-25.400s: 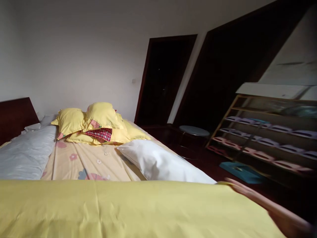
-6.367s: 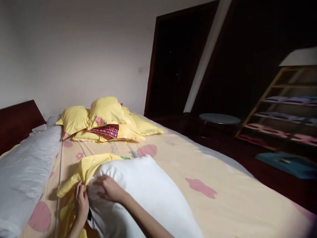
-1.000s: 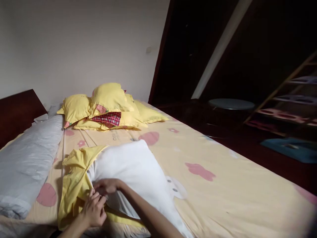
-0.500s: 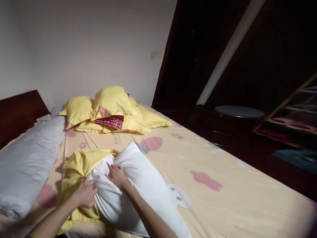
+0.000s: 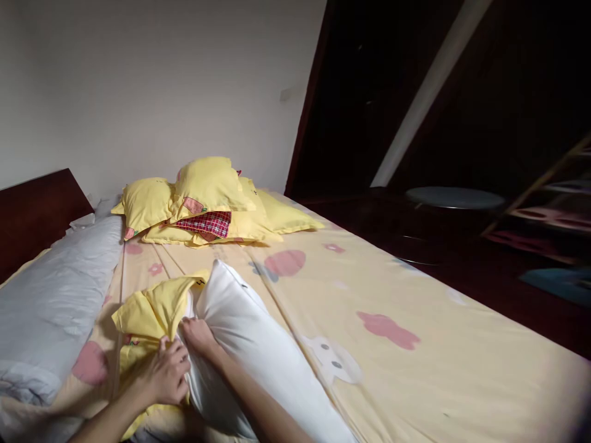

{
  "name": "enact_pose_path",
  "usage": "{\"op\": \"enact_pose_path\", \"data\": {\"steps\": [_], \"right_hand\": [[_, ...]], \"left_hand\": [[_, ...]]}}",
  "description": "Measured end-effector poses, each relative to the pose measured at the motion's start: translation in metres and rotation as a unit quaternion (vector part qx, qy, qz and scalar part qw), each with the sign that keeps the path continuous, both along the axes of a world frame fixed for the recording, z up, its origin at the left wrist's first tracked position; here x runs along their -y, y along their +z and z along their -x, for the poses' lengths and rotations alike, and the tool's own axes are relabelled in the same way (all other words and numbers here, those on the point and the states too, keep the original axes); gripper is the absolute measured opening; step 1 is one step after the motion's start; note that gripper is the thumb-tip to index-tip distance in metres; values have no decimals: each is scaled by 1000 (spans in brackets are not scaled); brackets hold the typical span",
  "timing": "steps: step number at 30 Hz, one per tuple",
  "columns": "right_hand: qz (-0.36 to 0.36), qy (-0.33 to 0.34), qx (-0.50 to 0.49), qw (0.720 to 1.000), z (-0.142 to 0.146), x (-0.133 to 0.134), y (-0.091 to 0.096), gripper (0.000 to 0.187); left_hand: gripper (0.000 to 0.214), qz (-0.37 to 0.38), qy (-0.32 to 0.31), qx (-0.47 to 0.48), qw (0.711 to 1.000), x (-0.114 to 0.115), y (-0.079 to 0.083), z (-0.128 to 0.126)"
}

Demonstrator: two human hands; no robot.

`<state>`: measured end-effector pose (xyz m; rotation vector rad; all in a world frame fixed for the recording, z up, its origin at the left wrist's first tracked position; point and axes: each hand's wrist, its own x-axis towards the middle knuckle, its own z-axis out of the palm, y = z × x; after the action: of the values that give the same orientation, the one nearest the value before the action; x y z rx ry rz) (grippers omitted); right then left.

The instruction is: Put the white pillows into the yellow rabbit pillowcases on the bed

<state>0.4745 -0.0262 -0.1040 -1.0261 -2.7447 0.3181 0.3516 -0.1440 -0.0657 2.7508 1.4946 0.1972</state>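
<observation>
A long white pillow [image 5: 258,351] lies on the bed in front of me, its far end tipped up. A yellow pillowcase [image 5: 152,311] is bunched along the pillow's left side. My left hand [image 5: 166,375] is closed on the pillowcase's edge next to the pillow. My right hand [image 5: 196,335] presses on the white pillow at the pillowcase's opening; its fingertips are tucked between the cloth and the pillow, out of sight.
The bed sheet [image 5: 392,369] is pale yellow with pink patches. Several yellow pillows [image 5: 203,203] are piled at the dark headboard [image 5: 37,215]. A grey-white duvet [image 5: 50,307] lies along the left. A round stool [image 5: 455,198] and a shelf rack [image 5: 549,215] stand right of the bed.
The pillow's far end has lifted and turned upright. My right hand slid down and left to the pillowcase's opening. The yellow cloth has bunched higher by my left hand.
</observation>
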Motion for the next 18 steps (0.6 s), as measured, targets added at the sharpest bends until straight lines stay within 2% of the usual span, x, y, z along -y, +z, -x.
{"op": "enact_pose_path", "data": {"steps": [2,4,6,9,11,13,15,18], "right_hand": [[10,-21,8,1000,-17,-6,5,35],[19,-27,9,999,-34,-9,10,46],[26,-31,5,999,-46,-7,14,50],[34,-35,-1,999,-53,3,19,45],[37,-30,-5,999,-53,12,21,40],[39,-17,-13,999,-52,20,23,38],[40,3,-24,999,-52,26,25,39],[39,37,-41,998,-51,32,25,49]], "left_hand": [[23,-38,107,92,989,-8,3,8],[41,-90,207,157,961,-26,3,12],[51,-112,259,193,940,-50,-2,11],[34,-85,273,244,927,-85,-12,2],[33,-70,281,268,919,-100,-14,-3],[37,-69,292,276,913,-109,-10,-5],[31,-72,299,285,908,-115,-3,-3],[38,-50,292,298,907,-123,7,5]]}}
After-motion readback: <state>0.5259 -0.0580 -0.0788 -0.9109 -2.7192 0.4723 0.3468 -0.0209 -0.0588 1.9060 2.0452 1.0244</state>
